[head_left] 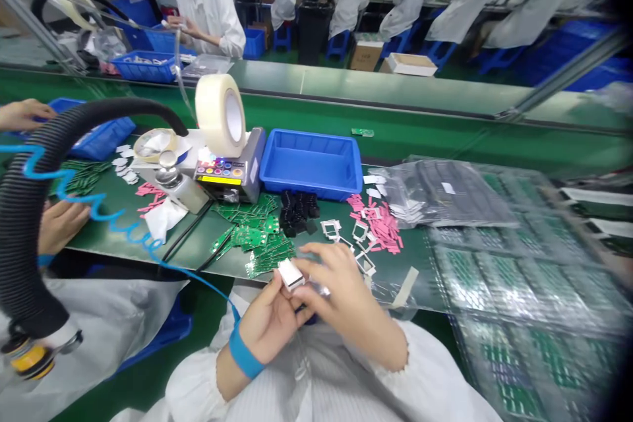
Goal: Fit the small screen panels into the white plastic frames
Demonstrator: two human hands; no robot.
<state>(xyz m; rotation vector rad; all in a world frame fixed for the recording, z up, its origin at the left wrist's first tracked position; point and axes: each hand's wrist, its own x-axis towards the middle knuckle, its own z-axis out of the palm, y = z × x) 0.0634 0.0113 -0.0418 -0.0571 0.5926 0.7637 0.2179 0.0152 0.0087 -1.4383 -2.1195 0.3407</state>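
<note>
My left hand (270, 320) and my right hand (341, 290) meet just in front of my chest, at the near edge of the green bench (208, 257). Between their fingertips sits a small white rectangular part (291, 273); both hands are closed on it. My left wrist wears a blue strap (243, 353) tied to a coiled blue cord (93, 204). Just beyond my hands lie a heap of small green circuit boards (254, 237), a cluster of black parts (298, 211), several white square frames (357, 237) and a scatter of pink strips (380, 227).
A blue tray (311, 161) stands behind the parts beside a tape dispenser with a big white roll (220, 115). Clear plastic trays of green boards (499, 277) fill the right. A black ribbed hose (30, 198) arcs at left, near a co-worker's hand (59, 224). People in white coats work beyond.
</note>
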